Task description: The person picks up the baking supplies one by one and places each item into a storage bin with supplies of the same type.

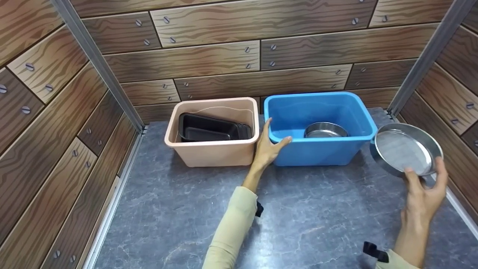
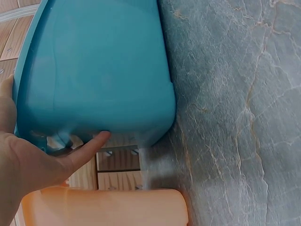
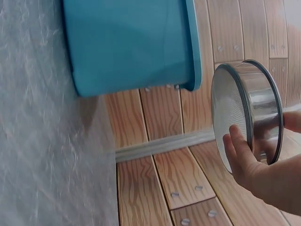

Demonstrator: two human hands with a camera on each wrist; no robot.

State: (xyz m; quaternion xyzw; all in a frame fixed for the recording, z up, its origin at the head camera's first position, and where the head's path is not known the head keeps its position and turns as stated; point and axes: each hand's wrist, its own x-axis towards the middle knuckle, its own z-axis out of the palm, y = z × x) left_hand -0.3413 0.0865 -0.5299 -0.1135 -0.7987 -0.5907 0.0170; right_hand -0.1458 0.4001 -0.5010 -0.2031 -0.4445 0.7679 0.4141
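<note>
At the right of the head view my right hand (image 1: 424, 200) holds a round metal sieve (image 1: 401, 149) by its near edge, thumb and fingers on the rim. Its fine mesh (image 3: 228, 108) shows in the right wrist view; the sieve is in the air, right of the blue bin (image 1: 310, 151). My left hand (image 1: 267, 147) grips the blue bin's near left corner, thumb over the front rim and fingers along the left side. Inside that bin sits another round metal sieve (image 1: 325, 129), partly hidden by the front wall.
Left of the blue bin stands a peach bin (image 1: 216, 155) with stacked black loaf pans (image 1: 209, 129) in it. Both bins rest on a grey marbled surface (image 1: 179, 216). Wood-patterned walls (image 1: 224, 56) with metal corner strips enclose the back and sides.
</note>
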